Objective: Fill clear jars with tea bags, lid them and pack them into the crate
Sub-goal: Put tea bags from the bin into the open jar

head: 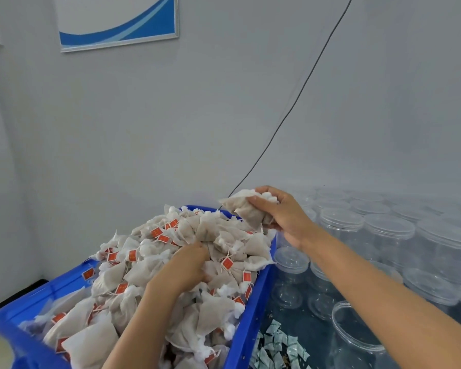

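The right hand (280, 217) has its fingers curled round a small bunch of tea bags (246, 209), thumb pressed on the near side, holding them just above the far right corner of the blue crate (253, 315). The left hand (186, 267) is dug into the heap (144, 262) in the middle of the crate; its fingers bend down among the bags and their tips are buried, so I cannot tell whether they pinch anything. Both forearms are bare and reach in from the lower right.

The crate is piled high with pale mesh bags, many with small red tags (156, 232) on strings. It sits tilted across the left of the view, its near corner blurred.

To the right of the crate, clear jars (389, 235) stand packed close together, most with clear lids on. Nearest the viewer one open jar (354, 334) stands without a lid. Between it and the crate a few loose lids (290, 259) lie on the dark surface, and beside the crate's near right wall lies a scatter of small white sachets (277, 344).

A thin black cable (304, 83) runs down the pale wall behind the right hand, and a framed blue and white poster (117, 20) hangs at upper left.
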A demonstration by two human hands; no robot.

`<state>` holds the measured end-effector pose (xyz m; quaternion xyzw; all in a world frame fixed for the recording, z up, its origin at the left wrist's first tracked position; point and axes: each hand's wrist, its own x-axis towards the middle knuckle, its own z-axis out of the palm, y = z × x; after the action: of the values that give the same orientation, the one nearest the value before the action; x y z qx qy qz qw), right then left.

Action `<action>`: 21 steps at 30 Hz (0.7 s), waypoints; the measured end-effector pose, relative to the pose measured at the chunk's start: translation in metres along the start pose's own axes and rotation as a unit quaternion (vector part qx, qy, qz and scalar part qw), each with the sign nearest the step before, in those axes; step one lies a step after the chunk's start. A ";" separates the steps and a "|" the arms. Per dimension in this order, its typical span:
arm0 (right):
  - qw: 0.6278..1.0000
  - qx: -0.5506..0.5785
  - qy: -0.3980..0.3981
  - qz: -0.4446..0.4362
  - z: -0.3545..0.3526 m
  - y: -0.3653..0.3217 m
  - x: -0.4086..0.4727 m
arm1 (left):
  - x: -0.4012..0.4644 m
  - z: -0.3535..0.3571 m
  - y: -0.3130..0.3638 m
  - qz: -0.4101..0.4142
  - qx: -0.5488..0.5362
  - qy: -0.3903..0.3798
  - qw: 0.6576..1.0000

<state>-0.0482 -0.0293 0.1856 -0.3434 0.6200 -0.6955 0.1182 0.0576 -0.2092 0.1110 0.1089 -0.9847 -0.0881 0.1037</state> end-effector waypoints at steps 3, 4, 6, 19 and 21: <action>0.999 -0.041 -0.034 0.004 -0.009 -0.006 -0.001 | -0.003 -0.005 0.003 -0.013 -0.011 0.054 0.998; 0.996 -0.073 -0.043 0.011 -0.011 -0.006 -0.003 | -0.003 -0.004 0.002 -0.014 -0.033 0.079 0.996; 0.986 -0.148 -0.068 0.027 -0.015 0.000 -0.006 | -0.004 -0.004 0.003 -0.011 -0.116 0.132 0.984; 0.923 -0.326 -0.174 0.111 -0.017 0.033 -0.026 | -0.012 0.001 0.009 0.089 -0.136 -0.112 0.980; 0.924 -0.329 -0.163 0.108 -0.019 0.031 -0.027 | -0.009 0.004 0.009 0.111 -0.087 -0.072 0.987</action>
<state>-0.0482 -0.0054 0.1480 -0.4022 0.8193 -0.3703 0.1727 0.0639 -0.1978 0.1069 -0.0174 -0.9842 -0.1686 0.0507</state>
